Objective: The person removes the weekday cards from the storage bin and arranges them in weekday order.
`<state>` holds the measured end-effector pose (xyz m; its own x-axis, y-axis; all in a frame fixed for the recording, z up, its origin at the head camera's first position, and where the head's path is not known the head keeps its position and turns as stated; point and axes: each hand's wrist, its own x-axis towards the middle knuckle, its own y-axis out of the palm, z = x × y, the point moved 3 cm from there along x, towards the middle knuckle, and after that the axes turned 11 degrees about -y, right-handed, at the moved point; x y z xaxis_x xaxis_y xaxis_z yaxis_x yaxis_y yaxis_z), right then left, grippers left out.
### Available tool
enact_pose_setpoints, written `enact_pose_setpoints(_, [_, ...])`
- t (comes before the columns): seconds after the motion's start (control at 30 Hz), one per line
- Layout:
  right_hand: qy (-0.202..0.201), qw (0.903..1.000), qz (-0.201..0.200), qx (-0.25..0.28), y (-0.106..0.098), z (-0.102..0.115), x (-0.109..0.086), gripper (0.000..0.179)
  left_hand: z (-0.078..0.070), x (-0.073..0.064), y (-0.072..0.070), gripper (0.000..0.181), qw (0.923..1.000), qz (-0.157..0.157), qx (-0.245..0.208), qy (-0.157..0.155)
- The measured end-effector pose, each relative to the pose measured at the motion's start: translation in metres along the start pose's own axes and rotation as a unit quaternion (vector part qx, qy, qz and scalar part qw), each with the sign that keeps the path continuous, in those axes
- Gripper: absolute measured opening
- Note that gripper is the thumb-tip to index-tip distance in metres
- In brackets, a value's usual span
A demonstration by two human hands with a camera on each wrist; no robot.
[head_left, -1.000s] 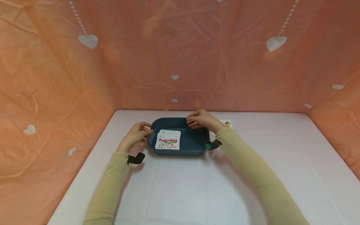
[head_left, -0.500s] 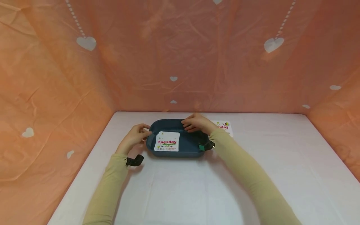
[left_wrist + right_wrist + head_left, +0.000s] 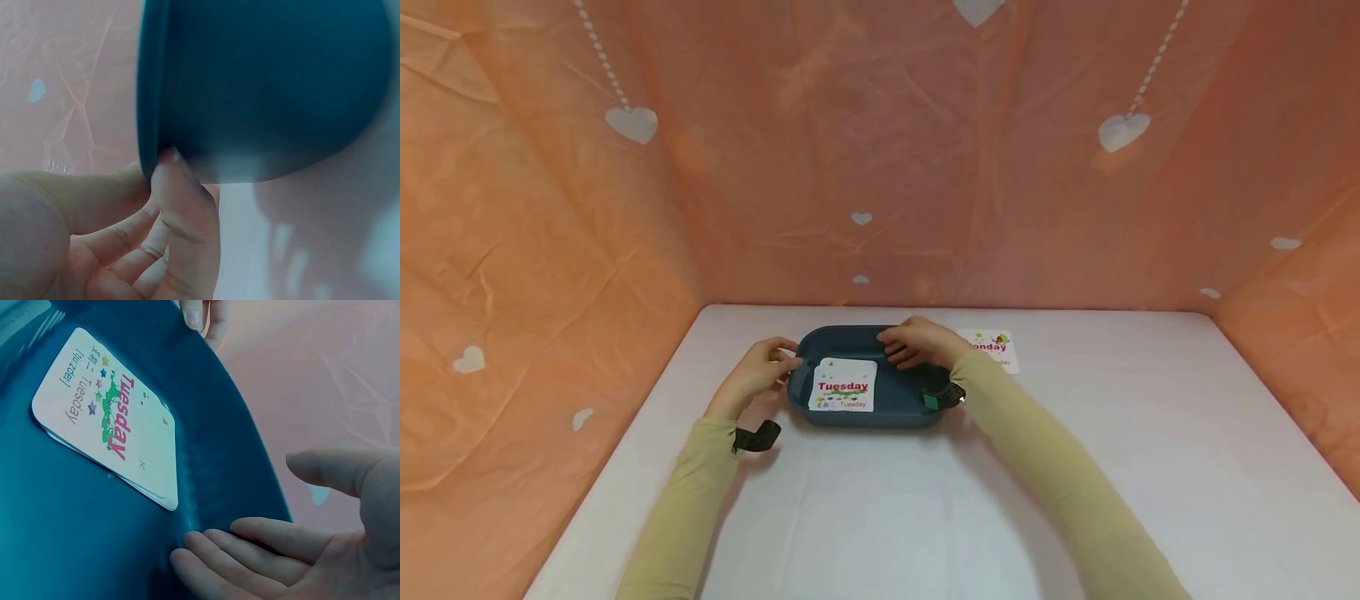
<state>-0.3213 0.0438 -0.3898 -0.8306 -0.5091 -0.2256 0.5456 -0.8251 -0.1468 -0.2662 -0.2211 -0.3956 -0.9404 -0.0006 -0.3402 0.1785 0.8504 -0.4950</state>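
A dark blue oval-cornered tray (image 3: 865,420) sits near the back of the table. My left hand (image 3: 752,375) pinches its left end, thumb and index finger at the rim (image 3: 150,94) in the left wrist view. Inside, toward the left, lies a small stack of white cards with a Tuesday card (image 3: 844,392) on top; the card edges below are slightly offset. My right hand (image 3: 919,342) is at the tray's back right, fingers (image 3: 250,565) loosely extended over the inner wall and thumb apart outside the rim in the right wrist view. It holds nothing.
A Monday card (image 3: 1003,354) lies on the white table (image 3: 880,508) right of the tray, partly covered by the right wrist. An orange sheet with white hearts (image 3: 760,167) walls off the back and sides.
My right hand has moved a little left along the tray's back side, uncovering more of the Monday card. The left hand keeps its grip on the tray; the head view has tilted slightly upward.
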Motion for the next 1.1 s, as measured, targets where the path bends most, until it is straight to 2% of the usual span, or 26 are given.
enact_pose_setpoints(0.3, [0.031,0.9993,0.019,0.007,0.007,-0.001,0.001,0.050,0.001,-0.001,0.000,0.038,1.0000,-0.001,-0.002,0.003])
enact_pose_setpoints(0.5, [0.052,0.9978,0.027,0.032,0.009,-0.004,0.007,0.049,0.001,0.001,0.001,0.037,1.0000,0.000,-0.003,-0.004])
enact_pose_setpoints(0.8, [0.057,0.9960,0.052,0.046,0.017,-0.006,0.011,0.048,0.000,0.002,0.000,0.037,1.0000,-0.001,-0.003,-0.005])
enact_pose_setpoints(1.1, [0.059,0.9956,0.057,0.044,0.018,-0.007,0.014,0.049,0.001,0.002,0.000,0.038,1.0000,0.004,-0.005,-0.005])
